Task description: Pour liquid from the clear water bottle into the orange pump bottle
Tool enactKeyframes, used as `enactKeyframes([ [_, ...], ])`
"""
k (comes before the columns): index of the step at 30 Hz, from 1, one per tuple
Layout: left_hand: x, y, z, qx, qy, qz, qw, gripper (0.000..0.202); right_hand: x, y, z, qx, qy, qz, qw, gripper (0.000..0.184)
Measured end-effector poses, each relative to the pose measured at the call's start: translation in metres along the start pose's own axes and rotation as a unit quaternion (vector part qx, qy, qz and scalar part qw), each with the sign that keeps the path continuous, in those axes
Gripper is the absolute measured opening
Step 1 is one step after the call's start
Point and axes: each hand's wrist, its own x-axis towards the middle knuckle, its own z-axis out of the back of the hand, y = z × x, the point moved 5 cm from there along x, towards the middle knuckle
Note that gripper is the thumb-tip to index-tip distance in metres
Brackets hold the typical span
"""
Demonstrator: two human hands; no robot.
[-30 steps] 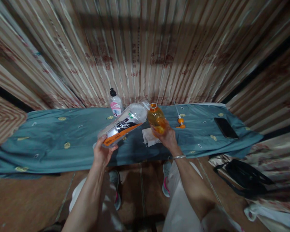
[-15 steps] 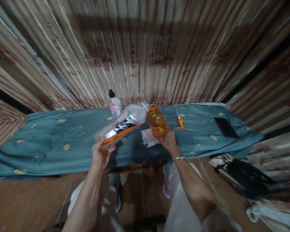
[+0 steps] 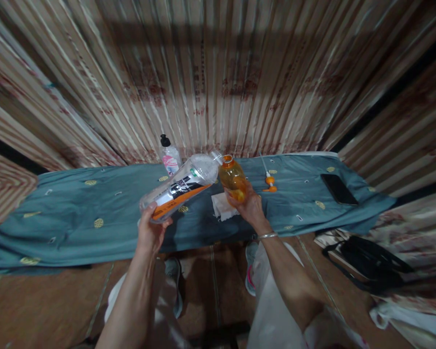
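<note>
My left hand (image 3: 153,227) is closed round the base of a large clear plastic bottle (image 3: 179,186) with an orange, black and silver label. That bottle tilts, its neck up and to the right, close by the mouth of an amber bottle (image 3: 233,177). Whether the two mouths touch, I cannot tell. My right hand (image 3: 250,206) grips the lower part of the amber bottle, which leans left and has no cap. Below it a white tissue (image 3: 223,207) lies on the cloth. An orange and white pump top (image 3: 270,182) with its thin tube rests to the right.
A small clear bottle with a black cap and pink label (image 3: 170,157) stands behind the large bottle. On the green-blue cloth (image 3: 72,203) a black phone (image 3: 338,189) lies at the right. A black bag (image 3: 370,264) sits on the floor. Striped curtains (image 3: 210,87) hang behind.
Both hands keep their grip, and the bottles stay nearly in place against each other. The whole view has shifted slightly.
</note>
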Motion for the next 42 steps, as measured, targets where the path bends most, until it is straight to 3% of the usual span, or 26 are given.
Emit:
enactKeyframes([
  [8, -0.002, -0.005, -0.01, -0.012, 0.008, -0.02, 1.0, 0.044, 0.0, 0.0, 0.0, -0.007, -0.004, 0.017, 1.0, 0.069],
  [35, -0.004, -0.018, -0.014, -0.003, -0.009, -0.08, 0.997, 0.05, -0.001, -0.004, -0.003, -0.02, 0.001, -0.007, 1.0, 0.074],
  [42, -0.003, -0.019, -0.012, 0.006, -0.015, -0.092, 0.996, 0.052, -0.002, -0.004, -0.002, -0.026, -0.008, 0.017, 0.999, 0.072],
])
